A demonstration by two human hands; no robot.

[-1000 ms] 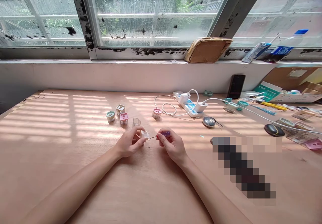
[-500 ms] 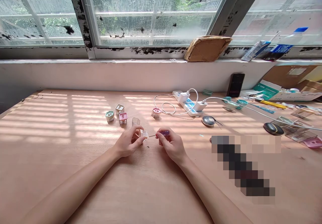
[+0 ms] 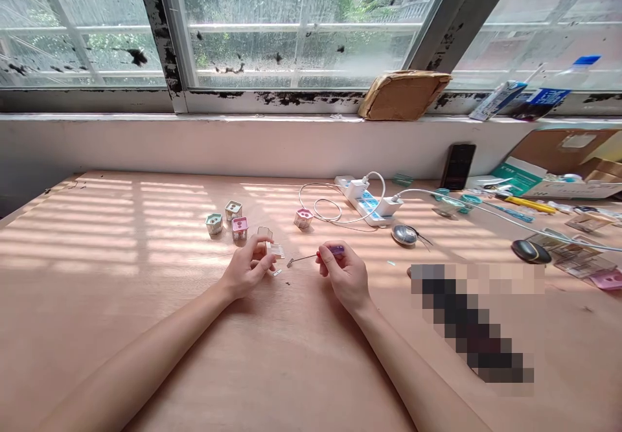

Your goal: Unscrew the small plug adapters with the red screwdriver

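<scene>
The right thumb and forefinger [image 3: 328, 254] close on the purple handle of a small screwdriver [image 3: 335, 250], its thin shaft pointing left across the gap between the hands. Its tip stops just short of a small clear plastic block [image 3: 275, 250], which sits at the fingertips of the left hand [image 3: 247, 267]. Those fingers seem pinched on the block, though its near side is partly hidden. The right hand [image 3: 346, 278] stands apart from the left. A tiny pale scrap [image 3: 276, 272] lies just below the block, and a translucent cup-shaped piece [image 3: 264, 232] stands just behind it.

Beyond that, small square housings stand on the plywood tabletop [image 3: 102, 328]: a pink one [image 3: 240, 228] near the left hand, a green-topped one [image 3: 214, 223], a tan one [image 3: 233, 210], and another pink one [image 3: 303, 218] farther right. A white power strip [image 3: 362, 202] with chargers lies past the right hand, near a computer mouse [image 3: 530, 251]. A pixelated blur [image 3: 471, 322] covers the table at right. The far edge meets a white wall [image 3: 243, 147] beneath a rain-streaked window [image 3: 301, 30].
</scene>
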